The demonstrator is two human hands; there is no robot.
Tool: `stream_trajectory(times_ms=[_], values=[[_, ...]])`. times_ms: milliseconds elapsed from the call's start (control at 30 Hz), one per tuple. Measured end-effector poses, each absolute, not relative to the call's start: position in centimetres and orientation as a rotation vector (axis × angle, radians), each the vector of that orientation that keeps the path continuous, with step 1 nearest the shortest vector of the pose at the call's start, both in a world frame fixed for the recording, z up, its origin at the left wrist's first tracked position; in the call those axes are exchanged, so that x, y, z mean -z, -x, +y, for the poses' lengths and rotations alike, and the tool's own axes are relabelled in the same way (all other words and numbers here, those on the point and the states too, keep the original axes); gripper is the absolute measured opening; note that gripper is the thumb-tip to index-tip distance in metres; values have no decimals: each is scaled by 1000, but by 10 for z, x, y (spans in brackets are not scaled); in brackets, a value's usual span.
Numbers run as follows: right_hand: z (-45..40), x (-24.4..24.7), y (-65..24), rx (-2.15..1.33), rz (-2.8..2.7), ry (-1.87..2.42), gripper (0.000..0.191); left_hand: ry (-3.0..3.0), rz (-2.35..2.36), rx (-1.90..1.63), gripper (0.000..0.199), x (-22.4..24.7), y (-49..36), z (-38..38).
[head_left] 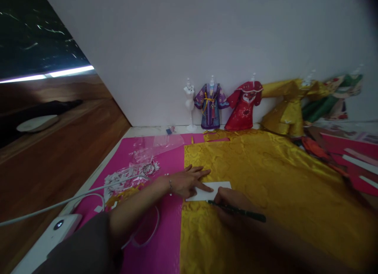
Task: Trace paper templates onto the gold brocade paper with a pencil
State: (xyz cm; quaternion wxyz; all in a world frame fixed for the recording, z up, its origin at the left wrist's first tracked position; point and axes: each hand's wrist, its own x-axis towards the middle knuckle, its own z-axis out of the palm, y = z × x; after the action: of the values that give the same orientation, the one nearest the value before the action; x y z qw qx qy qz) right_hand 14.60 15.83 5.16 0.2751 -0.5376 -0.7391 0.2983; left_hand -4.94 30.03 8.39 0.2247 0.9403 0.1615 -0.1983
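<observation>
A small white rectangular card [203, 194] lies on gold patterned fabric [254, 163], near the fabric's left edge. My left hand [190, 182] rests palm down with its fingers spread, the index finger pressing on the card. My right hand [228, 205] is closed round a dark green pen [248, 214]. The pen's tip is at the card's lower edge, to the right of my left hand. Part of the card is hidden under both hands.
Pink sheet [165, 226] with white scraps [126, 179] and a cable [59, 205] at left; white device [50, 238] at front left. Along the wall stand a bare mannequin [189, 102] and small dressed ones, including a red dress [244, 108]. Red material [354, 163] lies right.
</observation>
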Motion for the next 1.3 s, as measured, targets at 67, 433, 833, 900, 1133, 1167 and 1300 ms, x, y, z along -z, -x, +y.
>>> stream_trajectory(times_ms=[67, 433, 833, 900, 1133, 1167, 1300], values=[[157, -53, -148, -791, -1996, 1446, 13, -2598, 438, 541, 72, -83, 50, 301], [155, -58, -159, -779, -2001, 1497, 13, -2611, 440, 535, 73, -83, 50, 301], [152, -57, -174, -772, -1984, 1442, 14, -2616, 439, 535, 74, -80, 51, 303], [151, -55, -177, -756, -1972, 1462, 14, -2617, 441, 537, 74, -80, 51, 303], [146, -53, -184, -776, -1948, 1542, 13, -2618, 440, 533, 75, -81, 51, 303], [146, -54, -185, -776, -1946, 1545, 13, -2619, 441, 532, 74, -81, 51, 303], [146, -57, -188, -752, -1944, 1543, 13, -2625, 445, 537, 74, -82, 51, 303]])
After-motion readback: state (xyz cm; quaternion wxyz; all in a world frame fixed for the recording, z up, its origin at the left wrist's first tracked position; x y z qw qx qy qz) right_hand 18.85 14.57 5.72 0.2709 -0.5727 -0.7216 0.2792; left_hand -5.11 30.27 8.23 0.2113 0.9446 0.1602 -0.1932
